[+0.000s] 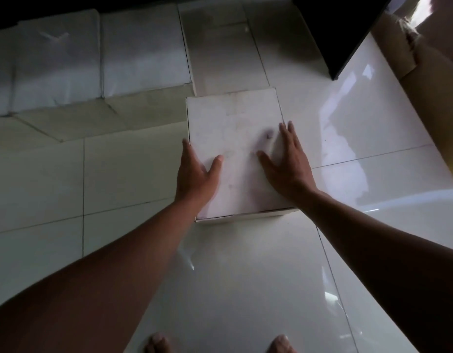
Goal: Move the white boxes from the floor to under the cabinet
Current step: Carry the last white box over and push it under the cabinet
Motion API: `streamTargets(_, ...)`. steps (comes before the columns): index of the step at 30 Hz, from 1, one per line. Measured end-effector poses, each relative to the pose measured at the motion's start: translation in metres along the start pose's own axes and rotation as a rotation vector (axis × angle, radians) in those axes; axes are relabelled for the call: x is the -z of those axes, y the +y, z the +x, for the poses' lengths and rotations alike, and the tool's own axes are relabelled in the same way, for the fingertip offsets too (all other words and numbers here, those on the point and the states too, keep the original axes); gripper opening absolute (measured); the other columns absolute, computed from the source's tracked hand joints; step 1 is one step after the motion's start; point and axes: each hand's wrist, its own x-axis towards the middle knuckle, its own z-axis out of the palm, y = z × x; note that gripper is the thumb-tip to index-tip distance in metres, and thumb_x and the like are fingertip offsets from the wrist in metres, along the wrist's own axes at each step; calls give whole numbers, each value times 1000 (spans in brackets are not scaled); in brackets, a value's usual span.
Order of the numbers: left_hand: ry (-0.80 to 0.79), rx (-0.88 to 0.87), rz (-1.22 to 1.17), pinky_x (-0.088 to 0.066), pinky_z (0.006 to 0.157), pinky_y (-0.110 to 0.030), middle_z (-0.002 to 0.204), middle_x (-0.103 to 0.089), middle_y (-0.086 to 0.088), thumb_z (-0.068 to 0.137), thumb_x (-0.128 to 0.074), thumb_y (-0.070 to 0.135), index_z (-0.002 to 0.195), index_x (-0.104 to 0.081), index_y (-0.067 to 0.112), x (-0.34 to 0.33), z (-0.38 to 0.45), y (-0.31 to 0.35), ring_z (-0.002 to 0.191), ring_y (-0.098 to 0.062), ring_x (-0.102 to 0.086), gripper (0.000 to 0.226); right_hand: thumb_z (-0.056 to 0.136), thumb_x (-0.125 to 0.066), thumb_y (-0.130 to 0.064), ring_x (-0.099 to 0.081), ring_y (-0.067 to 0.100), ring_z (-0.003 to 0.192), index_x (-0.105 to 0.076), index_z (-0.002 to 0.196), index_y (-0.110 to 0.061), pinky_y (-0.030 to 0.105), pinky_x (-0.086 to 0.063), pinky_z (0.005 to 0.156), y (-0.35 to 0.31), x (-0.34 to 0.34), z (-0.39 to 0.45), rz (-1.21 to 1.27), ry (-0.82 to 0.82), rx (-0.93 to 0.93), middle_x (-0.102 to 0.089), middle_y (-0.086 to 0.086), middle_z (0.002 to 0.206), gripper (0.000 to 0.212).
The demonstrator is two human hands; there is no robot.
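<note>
Nearest, both hands rest spread on a white box (235, 154) lying flat on the tiled floor (118, 174). The left hand (194, 171) grips the box's left edge, thumb on the lid and fingers down the side. The right hand (286, 161) lies flat, fingers apart, on the lid's right part. Its lid is smudged, edges slightly worn. Beyond the box, more white boxes (93, 59) sit in a row under a dark cabinet (342, 29).
</note>
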Motion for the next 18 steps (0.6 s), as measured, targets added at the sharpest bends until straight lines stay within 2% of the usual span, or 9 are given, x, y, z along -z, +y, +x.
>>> streamTargets(2, 16, -192, 189, -14, 120, -38, 164, 0, -7, 89, -57, 52, 156, -5, 18, 6, -6, 0, 150, -22, -7, 92, 92, -55, -47, -14, 22, 148, -30, 151, -11, 45, -13, 120, 2, 4, -8, -157, -29, 331, -16, 7, 162, 73)
streamTargets(4, -27, -515, 426, -7, 120, -44, 163, -1, -9, 84, -54, 61, 156, -14, 17, 16, -11, -2, 150, -23, 0, 93, 89, -54, -58, -14, 24, 149, -34, 148, -6, 51, -17, 118, 5, 10, -19, -257, -183, 631, -21, 11, 160, 81)
streamTargets(5, -108, -646, 514, -6, 121, -46, 164, -3, -8, 81, -54, 65, 155, -19, 15, 22, -13, -3, 150, -22, 3, 95, 85, -53, -66, -13, 24, 149, -33, 149, -6, 50, -17, 118, 6, 13, -24, -302, -267, 700, -20, 11, 160, 90)
streamTargets(8, -350, -791, 689, -7, 121, -45, 164, 0, -7, 69, -51, 82, 155, -16, 13, 34, -15, -5, 150, -17, 9, 116, 73, -49, -84, -6, 23, 150, -22, 153, -7, 47, -11, 120, 13, 18, -26, -437, -372, 731, -12, 10, 162, 114)
streamTargets(10, -397, -819, 790, -2, 121, -43, 163, 6, -9, 58, -51, 92, 156, -10, 12, 35, -12, -7, 149, -20, 12, 133, 72, -53, -83, -4, 21, 150, -18, 154, -8, 45, -9, 121, 18, 19, -20, -473, -390, 739, -10, 10, 162, 116)
streamTargets(12, -395, -825, 830, -2, 121, -43, 163, 8, -11, 53, -59, 87, 156, -8, 12, 32, -10, -6, 149, -22, 12, 137, 72, -58, -78, -6, 21, 150, -19, 154, -7, 45, -11, 121, 21, 20, -16, -468, -394, 737, -13, 10, 162, 114)
streamTargets(15, -358, -807, 808, -8, 121, -43, 163, 6, -10, 55, -68, 71, 156, -9, 14, 23, -7, 2, 150, -21, 9, 130, 72, -60, -75, -8, 22, 149, -21, 153, -7, 46, -13, 120, 25, 24, -10, -491, -404, 730, -15, 10, 161, 113)
streamTargets(18, -351, -784, 760, -4, 121, -39, 163, 5, -10, 55, -71, 65, 156, -10, 15, 13, -2, 13, 150, -20, 8, 128, 71, -59, -74, -7, 23, 149, -20, 153, -8, 46, -12, 120, 30, 32, 2, -515, -427, 709, -13, 10, 161, 113)
